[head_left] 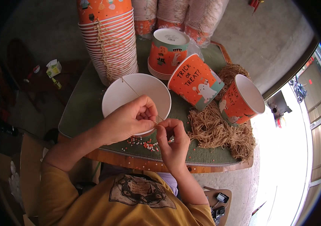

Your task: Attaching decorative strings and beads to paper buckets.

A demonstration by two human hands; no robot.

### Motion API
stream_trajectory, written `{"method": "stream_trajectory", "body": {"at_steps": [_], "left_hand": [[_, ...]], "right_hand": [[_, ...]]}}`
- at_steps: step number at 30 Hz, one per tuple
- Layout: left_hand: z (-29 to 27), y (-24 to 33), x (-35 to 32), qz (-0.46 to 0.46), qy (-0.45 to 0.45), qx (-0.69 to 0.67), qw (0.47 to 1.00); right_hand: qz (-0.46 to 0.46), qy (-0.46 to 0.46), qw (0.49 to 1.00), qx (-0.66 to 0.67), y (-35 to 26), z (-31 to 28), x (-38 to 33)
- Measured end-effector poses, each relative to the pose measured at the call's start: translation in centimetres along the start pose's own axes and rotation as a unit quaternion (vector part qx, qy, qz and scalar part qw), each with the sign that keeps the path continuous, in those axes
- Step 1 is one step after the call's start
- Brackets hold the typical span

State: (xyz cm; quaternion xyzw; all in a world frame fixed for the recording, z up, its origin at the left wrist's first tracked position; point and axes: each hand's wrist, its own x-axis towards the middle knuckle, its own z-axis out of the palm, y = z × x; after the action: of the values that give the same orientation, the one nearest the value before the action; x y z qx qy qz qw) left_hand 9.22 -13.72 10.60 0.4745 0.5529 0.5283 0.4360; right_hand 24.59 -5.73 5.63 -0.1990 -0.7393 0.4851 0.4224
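Note:
A paper bucket (117, 100) with a white inside stands mouth up at the table's near edge, in front of me. One thin tan cord (131, 87) runs from its far rim across the mouth to my fingers. At the near right rim, my left hand (132, 117) pinches the cord between thumb and curled fingers. Close beside it, my right hand (173, 141) pinches the cord's end with thumb and forefinger. The fingers hide the spot where cord meets rim. Small round white, orange and dark dots (145, 144) lie scattered below the bucket.
A tall stack of orange buckets with cord handles (111, 49) rises at left. Behind stand an upside-down bucket stack (168, 52) and plastic-wrapped stacks (171, 15). Two printed buckets (196, 81) (239, 100) lean on a heap of tan cords (224, 132) at right.

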Motion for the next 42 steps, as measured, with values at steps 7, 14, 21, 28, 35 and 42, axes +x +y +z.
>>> {"method": "stream_trajectory", "body": {"at_steps": [7, 14, 21, 28, 35, 42], "left_hand": [[-0.4, 0.7, 0.2, -0.077, -0.009, -0.035, 0.996], [-0.3, 0.7, 0.4, -0.106, 0.004, -0.068, 0.992], [-0.4, 0.9, 0.4, -0.115, 0.012, -0.062, 0.991], [-0.5, 0.6, 0.6, -0.114, 0.003, -0.079, 0.990], [-0.4, 0.5, 0.4, -0.097, 0.013, -0.064, 0.993], [-0.4, 0.4, 0.5, -0.103, 0.017, -0.053, 0.993]], "right_hand": [[0.048, 0.008, 0.993, 0.105, 0.3, -0.1, -0.1], [-0.086, -0.012, 0.995, -0.043, 0.1, -0.5, 0.4], [-0.181, -0.007, 0.966, -0.184, -0.4, -1.2, 0.9], [-0.260, -0.036, 0.910, -0.320, -1.4, -1.4, 1.7], [0.138, -0.109, 0.971, 0.160, -0.5, -1.8, 2.1], [0.197, -0.115, 0.945, 0.235, -0.3, -2.2, 1.4]]}}
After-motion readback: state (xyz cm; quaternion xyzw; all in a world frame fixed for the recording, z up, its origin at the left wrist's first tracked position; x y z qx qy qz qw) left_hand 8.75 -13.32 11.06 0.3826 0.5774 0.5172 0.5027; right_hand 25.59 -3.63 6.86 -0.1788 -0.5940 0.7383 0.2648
